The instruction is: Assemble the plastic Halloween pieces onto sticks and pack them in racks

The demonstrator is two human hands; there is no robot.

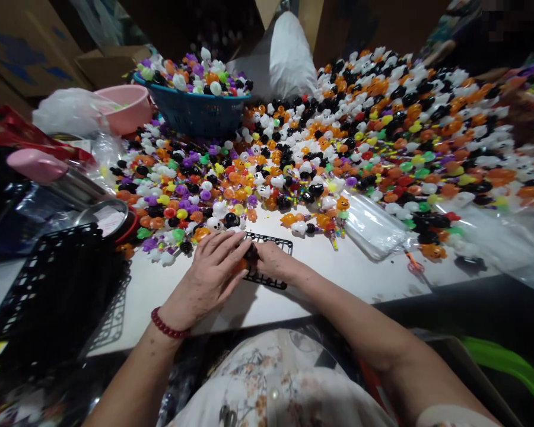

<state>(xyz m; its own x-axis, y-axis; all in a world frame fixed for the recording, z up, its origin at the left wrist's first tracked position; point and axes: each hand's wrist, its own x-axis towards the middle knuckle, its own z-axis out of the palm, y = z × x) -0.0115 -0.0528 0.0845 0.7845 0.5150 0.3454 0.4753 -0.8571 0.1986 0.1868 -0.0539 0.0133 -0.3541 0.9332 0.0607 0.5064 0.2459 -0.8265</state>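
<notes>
A black plastic grid tray lies on the white table top, partly covered by both hands. My left hand, wearing a dark red bead bracelet, reaches over the tray's left side. Its long fingers curve over small plastic figures: part of a black figure and a bit of orange show beneath them. My right hand is closed beside the black figure, over the middle of the tray. Its fingertips are hidden, so what they pinch is unclear. Loose Halloween figures lie just beyond the hands.
A big heap of figures covers the table's far side. A blue basket and pink basin stand behind. Black grid trays are stacked left. Clear plastic bags and orange-handled scissors lie right. Another person's arm shows far right.
</notes>
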